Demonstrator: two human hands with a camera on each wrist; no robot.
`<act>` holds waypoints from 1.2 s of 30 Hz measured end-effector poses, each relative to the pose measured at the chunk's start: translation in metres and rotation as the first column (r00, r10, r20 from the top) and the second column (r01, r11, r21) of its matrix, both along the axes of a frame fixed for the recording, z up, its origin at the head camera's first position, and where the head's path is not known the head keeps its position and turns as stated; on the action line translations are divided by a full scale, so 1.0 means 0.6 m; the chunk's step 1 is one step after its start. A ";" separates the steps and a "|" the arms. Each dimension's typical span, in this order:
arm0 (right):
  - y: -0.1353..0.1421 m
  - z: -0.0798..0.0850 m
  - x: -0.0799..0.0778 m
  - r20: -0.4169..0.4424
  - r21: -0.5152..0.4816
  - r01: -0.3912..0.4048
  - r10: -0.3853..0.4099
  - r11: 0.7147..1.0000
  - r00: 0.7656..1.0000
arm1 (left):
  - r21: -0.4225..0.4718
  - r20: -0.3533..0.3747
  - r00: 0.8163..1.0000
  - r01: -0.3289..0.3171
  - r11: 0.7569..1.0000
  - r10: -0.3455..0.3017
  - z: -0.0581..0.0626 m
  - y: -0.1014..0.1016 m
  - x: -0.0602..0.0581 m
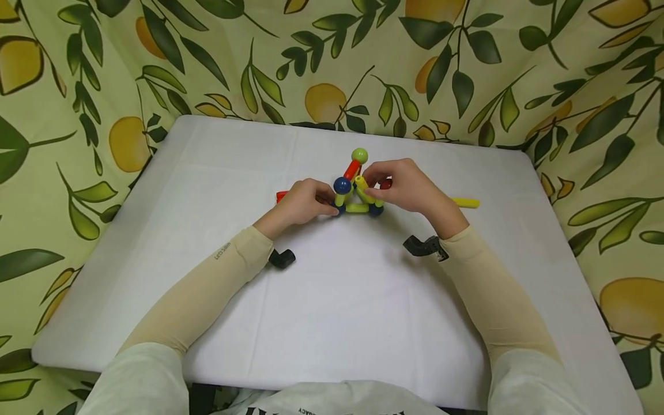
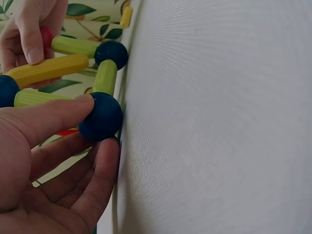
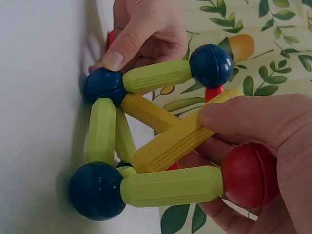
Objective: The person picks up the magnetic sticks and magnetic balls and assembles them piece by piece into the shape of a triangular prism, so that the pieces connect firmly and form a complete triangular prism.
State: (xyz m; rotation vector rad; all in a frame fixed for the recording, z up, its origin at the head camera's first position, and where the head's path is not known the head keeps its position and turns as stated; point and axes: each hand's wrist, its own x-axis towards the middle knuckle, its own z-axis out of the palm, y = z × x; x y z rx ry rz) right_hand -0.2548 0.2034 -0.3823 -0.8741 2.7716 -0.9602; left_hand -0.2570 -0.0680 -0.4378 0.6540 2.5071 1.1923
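Note:
A frame of magnetic sticks and balls stands on the white table. My left hand [image 1: 306, 202] holds its near left corner, with thumb and fingers on a blue ball [image 2: 101, 117]. With my right hand [image 3: 292, 126] I pinch a yellow stick [image 3: 168, 146] slanting across the frame; its lower end is close to a light green stick [image 3: 170, 186]. A red ball [image 3: 249, 174] tops that stick, against my right hand. Another yellow stick [image 3: 151, 112] runs inside from the held ball. A raised blue ball [image 1: 342, 185] connects by a red stick [image 1: 352, 169] to a green ball [image 1: 359, 155].
On the table [image 1: 332, 323], a loose yellow stick [image 1: 467, 203] lies right of my right hand. A red piece [image 1: 280, 196] shows partly behind my left hand. Leaf-and-fruit patterned cloth [image 1: 321, 69] hangs behind the table's far edge.

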 end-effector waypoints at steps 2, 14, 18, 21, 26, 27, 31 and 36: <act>-0.002 -0.006 0.000 0.008 0.019 -0.009 0.009 1.000 1.000 | 0.000 0.004 1.000 0.001 1.000 -0.001 -0.002 0.000 0.001; -0.007 -0.017 0.001 -0.017 0.049 -0.065 0.066 0.997 0.998 | 0.005 0.007 1.000 0.001 1.000 -0.001 -0.008 0.002 0.001; -0.010 -0.019 -0.001 -0.012 0.048 -0.082 0.083 0.995 0.996 | 0.009 0.012 1.000 -0.001 1.000 0.001 -0.009 0.000 0.002; -0.012 -0.020 -0.003 -0.022 0.046 -0.097 0.098 0.994 0.995 | 0.013 0.008 1.000 -0.003 1.000 0.003 -0.008 -0.001 0.004; -0.015 -0.014 -0.004 -0.018 0.048 -0.110 0.111 0.993 0.994 | 0.018 0.000 1.000 -0.005 1.000 0.005 -0.001 0.000 0.005; -0.015 -0.014 -0.003 -0.014 0.047 -0.112 0.113 0.993 0.993 | 0.019 0.001 1.000 -0.004 1.000 0.004 -0.001 0.000 0.005; -0.015 -0.016 -0.003 -0.029 0.031 -0.118 0.119 0.993 0.993 | 0.023 -0.003 1.000 0.003 1.000 -0.003 0.002 0.003 0.008; -0.017 -0.023 -0.007 -0.117 -0.067 -0.108 0.100 0.992 0.988 | 0.018 -0.014 1.000 0.007 1.000 -0.006 0.004 0.005 0.009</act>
